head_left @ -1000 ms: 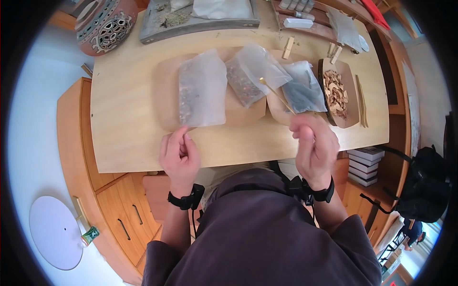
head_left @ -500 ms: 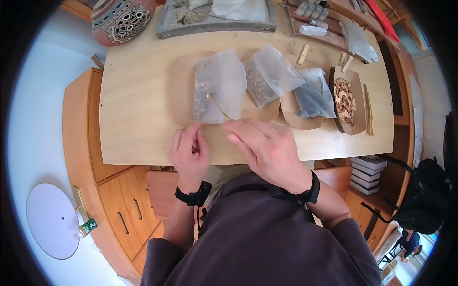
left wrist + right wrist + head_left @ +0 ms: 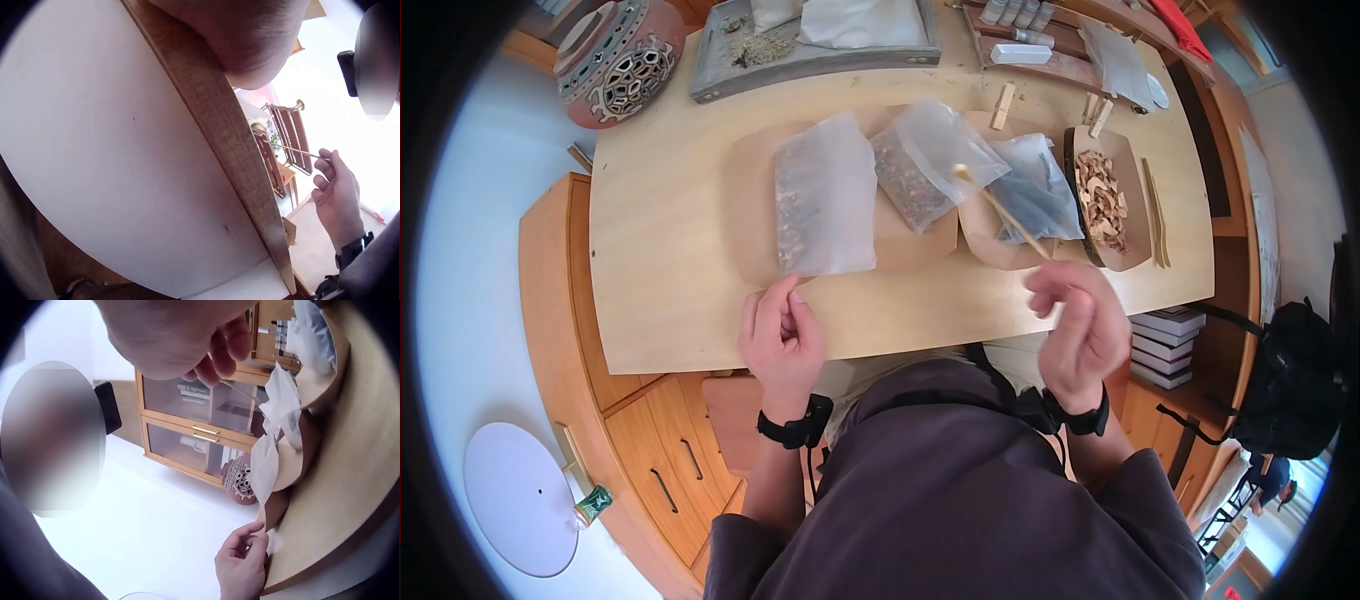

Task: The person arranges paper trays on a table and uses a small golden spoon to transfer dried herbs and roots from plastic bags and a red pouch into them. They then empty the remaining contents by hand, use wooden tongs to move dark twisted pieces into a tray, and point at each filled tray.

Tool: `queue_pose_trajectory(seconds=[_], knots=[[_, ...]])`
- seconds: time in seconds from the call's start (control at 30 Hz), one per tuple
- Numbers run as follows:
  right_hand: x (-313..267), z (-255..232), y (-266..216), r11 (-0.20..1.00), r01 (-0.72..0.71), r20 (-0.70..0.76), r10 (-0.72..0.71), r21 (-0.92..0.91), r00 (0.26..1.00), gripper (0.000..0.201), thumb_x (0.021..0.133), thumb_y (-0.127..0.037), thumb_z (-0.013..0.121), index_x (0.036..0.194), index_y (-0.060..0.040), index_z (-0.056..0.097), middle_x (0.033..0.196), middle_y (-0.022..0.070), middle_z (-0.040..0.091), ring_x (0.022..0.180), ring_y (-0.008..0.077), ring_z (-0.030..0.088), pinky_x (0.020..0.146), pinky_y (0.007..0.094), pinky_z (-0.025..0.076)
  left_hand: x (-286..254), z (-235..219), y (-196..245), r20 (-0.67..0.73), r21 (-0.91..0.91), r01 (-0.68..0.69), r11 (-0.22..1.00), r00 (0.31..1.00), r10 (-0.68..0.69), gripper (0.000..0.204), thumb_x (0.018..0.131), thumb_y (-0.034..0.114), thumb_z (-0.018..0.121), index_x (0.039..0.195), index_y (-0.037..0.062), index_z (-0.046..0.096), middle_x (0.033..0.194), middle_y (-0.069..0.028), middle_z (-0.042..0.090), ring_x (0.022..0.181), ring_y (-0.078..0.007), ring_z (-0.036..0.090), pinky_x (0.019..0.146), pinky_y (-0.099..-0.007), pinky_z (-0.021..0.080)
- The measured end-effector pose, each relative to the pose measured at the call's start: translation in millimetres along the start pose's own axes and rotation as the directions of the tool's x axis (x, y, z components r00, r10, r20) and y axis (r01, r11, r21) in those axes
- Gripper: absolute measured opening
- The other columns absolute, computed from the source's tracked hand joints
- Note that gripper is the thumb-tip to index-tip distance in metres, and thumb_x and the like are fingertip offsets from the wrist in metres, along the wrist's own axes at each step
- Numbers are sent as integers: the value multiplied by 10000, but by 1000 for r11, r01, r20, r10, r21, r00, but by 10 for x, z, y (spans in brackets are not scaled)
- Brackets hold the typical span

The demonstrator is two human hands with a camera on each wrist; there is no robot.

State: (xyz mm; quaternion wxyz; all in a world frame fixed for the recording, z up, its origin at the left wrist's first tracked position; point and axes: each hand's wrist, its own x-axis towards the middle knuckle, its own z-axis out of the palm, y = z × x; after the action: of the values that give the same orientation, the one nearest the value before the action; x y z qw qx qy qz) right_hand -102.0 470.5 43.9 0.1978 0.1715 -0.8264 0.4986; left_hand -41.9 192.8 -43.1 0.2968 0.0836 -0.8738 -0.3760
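Note:
Four brown paper trays stand in a row on the table. A clear bag [image 3: 825, 195] with a dried mix fills most of the leftmost paper tray [image 3: 750, 200]. My left hand [image 3: 783, 335], fingers curled, pinches that tray's near edge, right by the bag's lower corner. In my right hand [image 3: 1083, 325] is a thin golden spoon [image 3: 1015, 220], held by its handle end between thumb and fingers. Its bowl points away from me, above the second bag [image 3: 915, 165] and third bag [image 3: 1035, 185]. The right wrist view shows the left hand [image 3: 242, 562] at the tray.
The rightmost tray [image 3: 1138, 195] holds dried slices [image 3: 1103, 200]; golden tongs [image 3: 1155, 215] lie beside it. Wooden clothespins [image 3: 1003, 105] stand at the trays' far ends. Behind are a grey tray [image 3: 710, 85], a rack with small bottles [image 3: 1032, 38] and a patterned pot [image 3: 620, 70].
The spoon moved left over the leftmost bag half a second ago, then swung back right and is now raised. My left hand has stayed at the leftmost tray's near edge.

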Motion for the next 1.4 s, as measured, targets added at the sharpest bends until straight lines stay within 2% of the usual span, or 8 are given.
queue_pose_trajectory(seconds=[0.17,0.3,0.5,0.7,0.9,1.1,1.3,1.4], knots=[[-98,-300,124,945,-267,-137,244,-188,960,295,1145,-144,470,1087,24,705,853,51,725,677,90,616,602,242,477,6,-10,26,4,11,-1,1000,1000,1,217,940,-89,659,1112,15,741,771,1,505,550,-65,382,490,-244,302],[-152,-296,109,979,-190,-219,170,-77,961,283,1140,-136,480,1062,18,705,833,51,710,662,101,609,600,247,477,-3,-16,17,13,4,2,1000,1000,-2,216,942,-86,660,1115,14,739,770,0,501,561,-70,384,493,-246,302],[107,29,31,993,71,112,-60,-97,992,167,1080,-66,572,1034,9,714,836,75,717,629,169,629,587,283,491,-3,-18,8,14,16,-9,1000,1000,9,221,934,-86,671,1119,14,740,781,-7,520,560,-71,413,487,-242,328],[113,155,-126,1000,26,107,-27,16,994,93,999,2,634,1021,-5,725,836,109,733,649,233,674,601,330,530,-12,-31,-29,1,21,-8,1000,1000,8,241,906,-95,691,1107,22,754,781,-29,562,540,-91,476,470,-255,388],[256,598,-276,970,228,354,-243,85,903,71,956,-29,710,1022,-6,721,893,133,752,725,283,720,638,355,566,9,-31,-6,15,43,-18,999,1000,18,256,898,-99,689,1111,25,756,773,-34,564,538,-100,484,471,-265,395],[248,486,-264,963,228,223,-256,142,941,82,981,-62,710,1055,-40,738,919,108,756,723,270,716,640,353,558,-6,-29,-20,11,44,-14,999,1000,13,260,898,-99,685,1113,28,758,781,-36,573,538,-102,488,473,-272,403],[151,228,-84,992,-103,164,113,-70,980,113,1040,-77,646,1087,-28,737,888,88,743,668,220,659,606,326,502,-14,-28,-16,19,37,1,999,1000,-2,254,912,-92,682,1123,29,755,802,-35,584,533,-94,479,474,-268,400],[82,136,-25,999,-20,139,25,-39,990,138,1067,-94,617,1075,-13,729,866,92,733,647,205,638,604,314,495,-4,-12,-17,16,32,-13,999,1000,13,237,926,-87,674,1121,24,749,797,-22,559,538,-80,448,476,-256,367]])
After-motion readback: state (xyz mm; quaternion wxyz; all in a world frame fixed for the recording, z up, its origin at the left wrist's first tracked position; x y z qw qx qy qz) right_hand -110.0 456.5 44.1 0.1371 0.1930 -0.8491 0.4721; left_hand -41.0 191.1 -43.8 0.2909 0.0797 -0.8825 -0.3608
